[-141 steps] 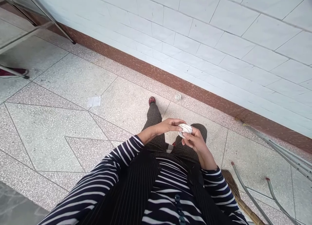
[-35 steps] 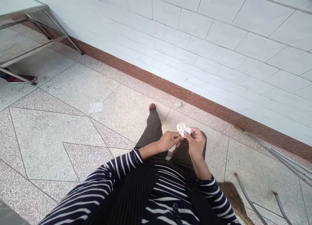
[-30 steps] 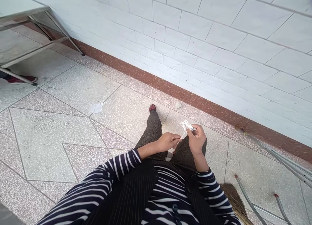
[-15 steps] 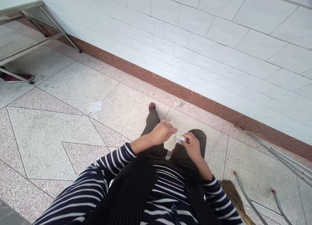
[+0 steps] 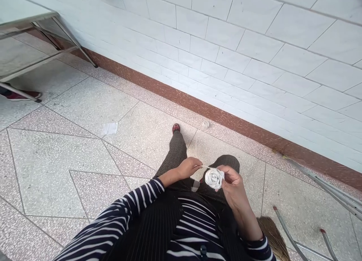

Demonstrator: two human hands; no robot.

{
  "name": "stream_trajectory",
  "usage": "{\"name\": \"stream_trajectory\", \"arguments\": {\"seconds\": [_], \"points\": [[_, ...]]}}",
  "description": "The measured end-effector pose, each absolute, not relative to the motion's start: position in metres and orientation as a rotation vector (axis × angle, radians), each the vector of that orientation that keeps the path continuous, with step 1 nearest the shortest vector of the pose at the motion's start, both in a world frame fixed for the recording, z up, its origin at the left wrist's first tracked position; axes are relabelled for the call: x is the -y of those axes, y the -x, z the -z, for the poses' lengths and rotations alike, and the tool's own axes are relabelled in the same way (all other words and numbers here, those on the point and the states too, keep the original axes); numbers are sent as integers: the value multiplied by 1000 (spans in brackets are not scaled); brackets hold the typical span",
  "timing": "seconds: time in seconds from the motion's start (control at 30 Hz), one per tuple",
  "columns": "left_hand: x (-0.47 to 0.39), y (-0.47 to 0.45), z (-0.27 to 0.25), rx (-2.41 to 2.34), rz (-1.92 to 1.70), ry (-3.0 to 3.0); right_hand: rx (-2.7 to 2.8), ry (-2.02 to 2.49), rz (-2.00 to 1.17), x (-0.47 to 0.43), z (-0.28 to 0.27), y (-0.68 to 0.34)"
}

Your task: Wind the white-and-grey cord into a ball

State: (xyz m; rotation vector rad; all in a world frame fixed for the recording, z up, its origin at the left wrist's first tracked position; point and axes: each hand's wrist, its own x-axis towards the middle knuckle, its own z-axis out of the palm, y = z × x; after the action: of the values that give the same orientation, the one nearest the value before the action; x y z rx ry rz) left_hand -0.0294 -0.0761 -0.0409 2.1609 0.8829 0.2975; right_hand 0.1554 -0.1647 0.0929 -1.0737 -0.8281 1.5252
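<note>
White coil (image 5: 214, 178) in my right hand (image 5: 234, 185), its strand (image 5: 206, 166) in my left (image 5: 190, 167)

The coil is white and roundish, its layers lapping over one another in a spiral, rather like an open rose. Thin grey shadow lines run between the turns, and the outer edge is slightly uneven. I have it over my right thigh (image 5: 230, 163), clear of the floor (image 5: 141, 136), with the spiral face up to me. My right fingers and thumb are closed on its right side. From its upper edge the thin, pale strand runs leftward, fairly straight, to my left fingertips, which pinch it.

Past my knees, a small whitish ball (image 5: 206, 124) sits on the floor near the reddish skirting (image 5: 192, 96), below the white tiled wall (image 5: 226, 38). Off to my left lies a white paper (image 5: 109, 128); farther that way, a shoe (image 5: 24, 95) shows beside the leg of a metal-framed table (image 5: 25, 16). A broom (image 5: 270, 234) lies by my right sleeve (image 5: 258, 248), next to bent metal tubes (image 5: 287, 231) with red ends.
</note>
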Motion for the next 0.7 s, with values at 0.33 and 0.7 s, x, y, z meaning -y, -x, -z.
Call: {"name": "stream_trajectory", "arguments": {"seconds": [0.33, 0.7], "points": [[73, 37, 55, -1013, -146, -2138, 725, 1065, -1436, 178, -101, -166], [-33, 39, -93, -1187, -568, -2379, 360, 989, -1404, 201, -127, -204]]}}
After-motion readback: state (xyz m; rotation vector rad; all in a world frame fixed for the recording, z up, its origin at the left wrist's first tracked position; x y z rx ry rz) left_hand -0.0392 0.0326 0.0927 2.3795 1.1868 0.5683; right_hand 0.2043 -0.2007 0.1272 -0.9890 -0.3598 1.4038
